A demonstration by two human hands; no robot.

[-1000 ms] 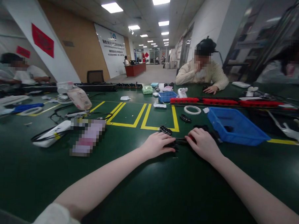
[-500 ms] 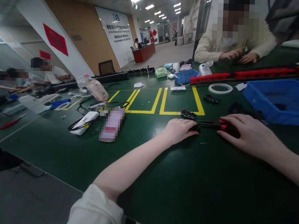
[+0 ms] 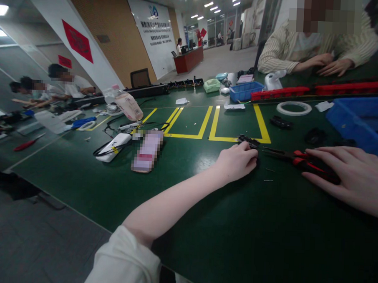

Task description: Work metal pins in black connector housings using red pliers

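My right hand (image 3: 352, 175) lies around the red-and-black handles of a pair of needle-nose pliers (image 3: 301, 158), thumb on one side and fingers on the other. The pliers' thin jaws point left, a short gap from my left hand (image 3: 238, 160). That hand rests on the green table with its fingers curled in. Anything inside them is hidden. Just beyond its fingertips lies a small black part (image 3: 248, 140); I cannot tell if they touch. Two thin metal pins, one of them a short pin (image 3: 268, 180), lie below the jaws.
A blue bin (image 3: 349, 119) stands at right, with black parts (image 3: 316, 136) and a white ring (image 3: 293, 108) nearby. Yellow tape (image 3: 239, 139) marks the table. A phone (image 3: 147, 152) and a white device (image 3: 113, 148) lie left. A co-worker (image 3: 318, 55) sits opposite.
The pliers have moved right, and their tips have come away from my left fingers. More of the handles shows. My left hand has curled further, and the view has shifted slightly.
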